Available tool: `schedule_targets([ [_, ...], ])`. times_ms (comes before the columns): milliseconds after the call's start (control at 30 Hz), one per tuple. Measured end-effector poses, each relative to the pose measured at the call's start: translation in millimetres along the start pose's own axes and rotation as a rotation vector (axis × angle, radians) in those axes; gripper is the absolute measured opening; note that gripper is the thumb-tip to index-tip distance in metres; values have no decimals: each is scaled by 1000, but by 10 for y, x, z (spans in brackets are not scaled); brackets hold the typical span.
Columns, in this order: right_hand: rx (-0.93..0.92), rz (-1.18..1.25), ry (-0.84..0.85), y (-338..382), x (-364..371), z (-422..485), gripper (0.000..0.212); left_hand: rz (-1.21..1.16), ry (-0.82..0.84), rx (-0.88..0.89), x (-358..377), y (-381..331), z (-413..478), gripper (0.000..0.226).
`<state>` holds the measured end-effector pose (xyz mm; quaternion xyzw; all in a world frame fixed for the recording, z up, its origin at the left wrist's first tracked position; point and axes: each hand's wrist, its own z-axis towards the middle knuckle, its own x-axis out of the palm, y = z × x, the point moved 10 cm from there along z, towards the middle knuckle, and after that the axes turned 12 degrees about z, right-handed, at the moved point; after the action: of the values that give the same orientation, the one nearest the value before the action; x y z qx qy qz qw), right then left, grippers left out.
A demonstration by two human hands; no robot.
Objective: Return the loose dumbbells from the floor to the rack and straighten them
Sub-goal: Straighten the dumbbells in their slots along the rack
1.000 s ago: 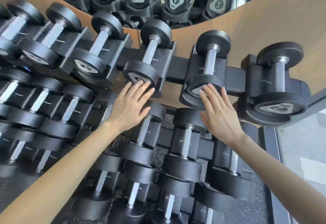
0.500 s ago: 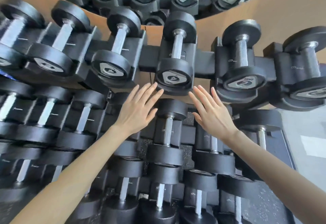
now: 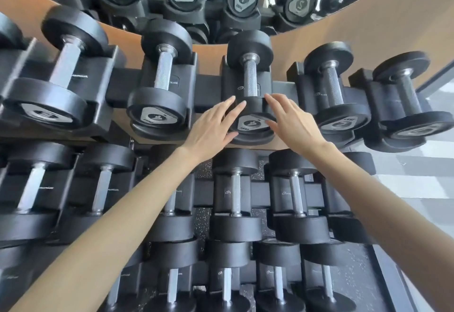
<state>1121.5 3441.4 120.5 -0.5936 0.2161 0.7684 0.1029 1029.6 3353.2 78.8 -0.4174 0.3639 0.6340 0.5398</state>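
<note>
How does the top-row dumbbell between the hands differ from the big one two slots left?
The centre dumbbell has smaller heads and a thinner handle than the big dumbbell. The left hand and right hand flank the centre dumbbell's front head, fingers straight; the big dumbbell is untouched. Both are black with metal handles, in top-row cradles.

Bare forearms [image 3: 110, 225] -- slim -- end in long-fingered left hand [image 3: 210, 127] and right hand [image 3: 294, 125].
</note>
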Motion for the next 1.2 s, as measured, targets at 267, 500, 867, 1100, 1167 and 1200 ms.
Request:
schedule_targets([
  [267, 47, 217, -39, -106, 84, 112, 47, -452, 114, -197, 281, 200, 75, 81],
  [500, 190, 537, -71, -451, 208, 49, 46, -464, 137, -165, 247, 142, 185, 78],
  [867, 136, 135, 43, -276, 89, 144, 47, -330, 153, -190, 143, 188, 284, 66],
  [1100, 182, 244, 20, -266, 122, 113, 48, -539, 221, -295, 410, 318, 253, 57],
  [1167, 240, 429, -48, -461, 159, 42, 48, -390, 241, -201, 269, 212, 372, 57],
  [1200, 275, 561, -92, -544, 193, -1, 48, -296, 245, -145, 170, 144, 442, 58],
])
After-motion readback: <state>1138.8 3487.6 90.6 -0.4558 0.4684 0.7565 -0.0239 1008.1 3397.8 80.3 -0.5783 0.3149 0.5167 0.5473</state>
